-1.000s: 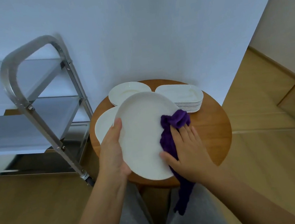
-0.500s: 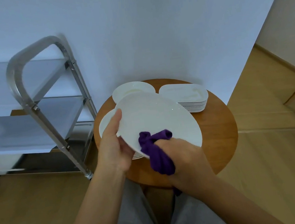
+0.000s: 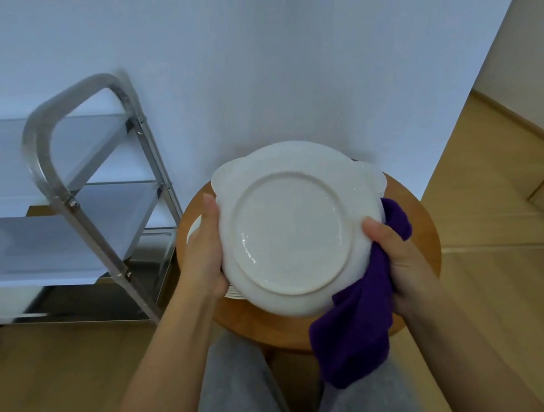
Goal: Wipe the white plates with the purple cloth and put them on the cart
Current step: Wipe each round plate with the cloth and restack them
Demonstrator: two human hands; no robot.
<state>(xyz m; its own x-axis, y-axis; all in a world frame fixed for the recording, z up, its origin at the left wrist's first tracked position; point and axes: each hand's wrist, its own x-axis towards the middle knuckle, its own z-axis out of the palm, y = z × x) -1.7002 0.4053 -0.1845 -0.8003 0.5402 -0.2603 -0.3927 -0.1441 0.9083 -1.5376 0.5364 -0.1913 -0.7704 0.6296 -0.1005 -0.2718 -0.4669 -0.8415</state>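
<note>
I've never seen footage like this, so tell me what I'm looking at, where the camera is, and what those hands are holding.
There is no machine here: the camera sits on a person's head, looking down at their own hands. The left hand grips the edge of a white plate, turned so its underside faces the camera. The right hand holds a purple cloth against the plate's other edge. Below is a round wooden table; more plates peek out there, mostly hidden. At left stands a metal cart.

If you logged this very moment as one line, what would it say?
stage: wiping | plate: underside up, above table | left hand: grips rim | right hand: holds purple cloth at rim | cart: left
</note>
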